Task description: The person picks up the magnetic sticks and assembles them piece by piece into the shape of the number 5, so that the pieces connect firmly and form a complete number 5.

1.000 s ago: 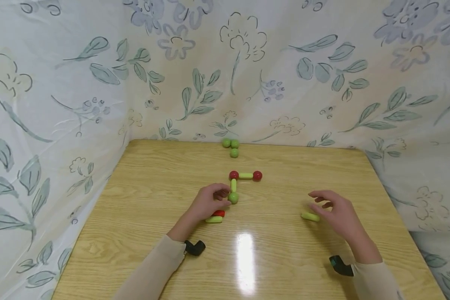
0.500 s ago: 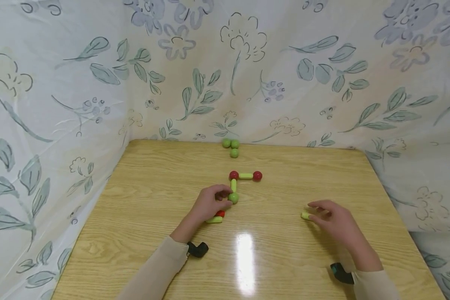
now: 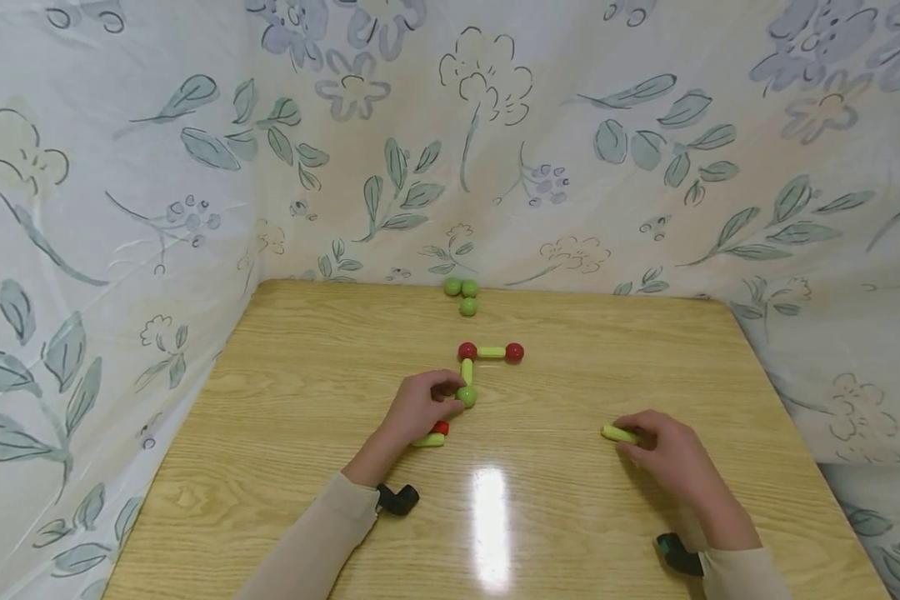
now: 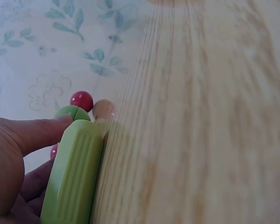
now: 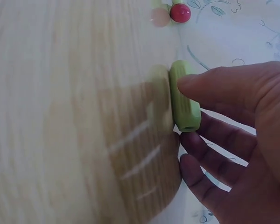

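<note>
In the head view my left hand [image 3: 420, 407] pinches a green ball [image 3: 467, 397] between thumb and fingers. That ball joins a yellow-green rod [image 3: 467, 372] running up to a red ball [image 3: 467, 352]; another rod [image 3: 491, 352] leads right to a second red ball [image 3: 514, 353]. Off to the right, my right hand [image 3: 663, 450] grips a loose yellow-green rod [image 3: 617, 433] lying on the table. The right wrist view has the thumb on this ribbed rod [image 5: 182, 100], with fingers behind it. A loose rod [image 4: 73, 172] looms beside the left hand in the left wrist view.
Below the left hand lie a red rod [image 3: 441, 427] and a yellow-green rod [image 3: 430, 441], partly covered by the wrist. Several green balls [image 3: 468, 306] sit near the back edge of the wooden table [image 3: 330, 333]. Floral cloth [image 3: 420, 167] hangs behind and at the sides.
My right hand has come down onto the loose rod and its fingers have closed around it. The left hand has stayed at the green ball, shifting only slightly.
</note>
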### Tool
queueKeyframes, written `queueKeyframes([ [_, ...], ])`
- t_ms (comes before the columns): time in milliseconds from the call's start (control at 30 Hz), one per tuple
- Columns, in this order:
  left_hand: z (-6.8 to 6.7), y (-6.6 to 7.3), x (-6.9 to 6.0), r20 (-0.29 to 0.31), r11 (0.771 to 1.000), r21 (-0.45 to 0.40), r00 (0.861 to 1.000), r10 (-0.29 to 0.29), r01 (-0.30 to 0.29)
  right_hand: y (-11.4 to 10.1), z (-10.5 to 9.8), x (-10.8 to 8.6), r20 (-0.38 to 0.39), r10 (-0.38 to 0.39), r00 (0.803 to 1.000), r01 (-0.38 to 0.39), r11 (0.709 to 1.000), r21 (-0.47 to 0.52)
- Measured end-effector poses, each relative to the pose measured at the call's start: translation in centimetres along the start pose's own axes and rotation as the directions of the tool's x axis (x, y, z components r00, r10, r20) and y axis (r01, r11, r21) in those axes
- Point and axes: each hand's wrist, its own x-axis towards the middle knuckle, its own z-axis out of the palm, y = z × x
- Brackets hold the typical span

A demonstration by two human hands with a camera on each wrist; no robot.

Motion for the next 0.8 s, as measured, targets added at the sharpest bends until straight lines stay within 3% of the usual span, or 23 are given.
queueKeyframes([
  [500, 0.12, -0.29, -0.1, -0.007, 1.0, 0.011, 1.0, -0.015, 0.015, 0.41, 0.43, 0.08, -0.033, -0.01, 0.999, 0.009, 1.0, -0.013],
  [800, 0.06, -0.24, -0.08, -0.006, 1.0, 0.011, 1.0, -0.012, 0.012, 0.07, 0.48, 0.54, -0.05, -0.052, 0.997, 0.052, 0.999, -0.002],
])
